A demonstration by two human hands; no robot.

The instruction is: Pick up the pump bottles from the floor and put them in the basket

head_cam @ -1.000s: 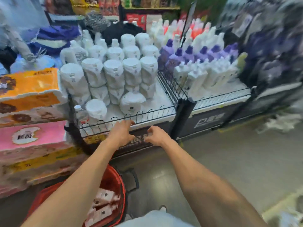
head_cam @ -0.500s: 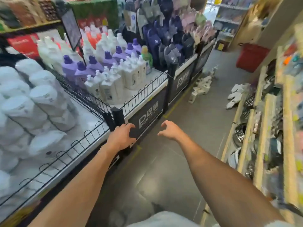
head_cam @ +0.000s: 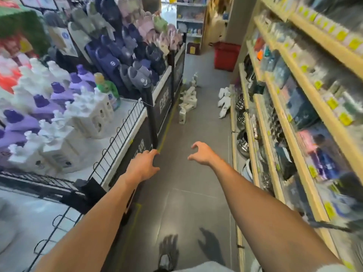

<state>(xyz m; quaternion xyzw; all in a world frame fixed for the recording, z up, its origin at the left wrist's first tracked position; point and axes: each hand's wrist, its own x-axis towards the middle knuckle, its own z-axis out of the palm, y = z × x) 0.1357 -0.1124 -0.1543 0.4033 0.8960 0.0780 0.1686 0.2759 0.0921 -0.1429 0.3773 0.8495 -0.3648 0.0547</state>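
Several white pump bottles (head_cam: 187,100) lie scattered on the grey aisle floor ahead, by the base of the left display table. More white ones (head_cam: 225,102) lie against the foot of the right shelves. A red basket (head_cam: 225,55) stands far down the aisle at the right. My left hand (head_cam: 144,165) and my right hand (head_cam: 202,154) are stretched forward over the floor, well short of the bottles. Both hands hold nothing, their fingers loosely curled.
A wire-fenced display table (head_cam: 121,126) on the left carries white and purple detergent bottles, then slippers (head_cam: 137,55) further on. Wooden shelves (head_cam: 284,118) packed with goods line the right. The grey floor (head_cam: 196,193) runs between them.
The view has swung right, from the display table to straight down the aisle. The red basket near my legs has left the view. Both hands stay empty and stretched forward.
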